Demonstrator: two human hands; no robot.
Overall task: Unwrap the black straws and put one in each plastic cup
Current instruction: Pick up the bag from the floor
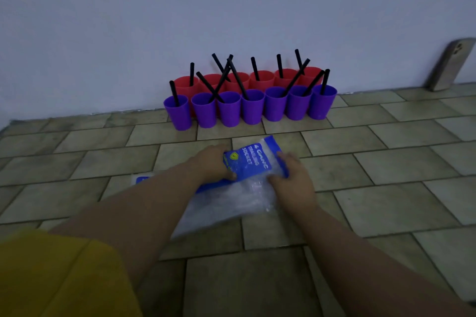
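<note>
1. Step: looks like the tail end of the task; purple cups [229, 110] and red cups [261, 80] all seem to have a straw, though crossed straws make the count unsure; the hands are on a bag [231, 203], not on a straw.
2. Left grip [213, 162]: closed on the bag's blue label [251, 162] at its left edge, thumb curled under; right grip [291, 180]: fingers over the bag's right edge, thumb pressing on the clear part, so it is gripping the bag too.
3. Bag: clear, crinkled plastic, held low over the floor [386, 162]; I cannot tell if any straws or wrappers are inside.
4. Next move, as a guess: open the bag and check for leftover straws, or put it aside; then check each cup for exactly one straw; thin plastic is slippery, so a firm pinch is needed.
5. Straws [255, 68]: black, unwrapped, rigid, poking well above the rims; some are upright, several lean and cross their neighbours.
6. Where: cups stand in two rows touching each other, red at the back against the wall [231, 8], purple in front; the bag is near them, in front.
7. Other: phone [449, 64] leans on the wall far right; yellow cloth [51, 278] is at lower left.
</note>
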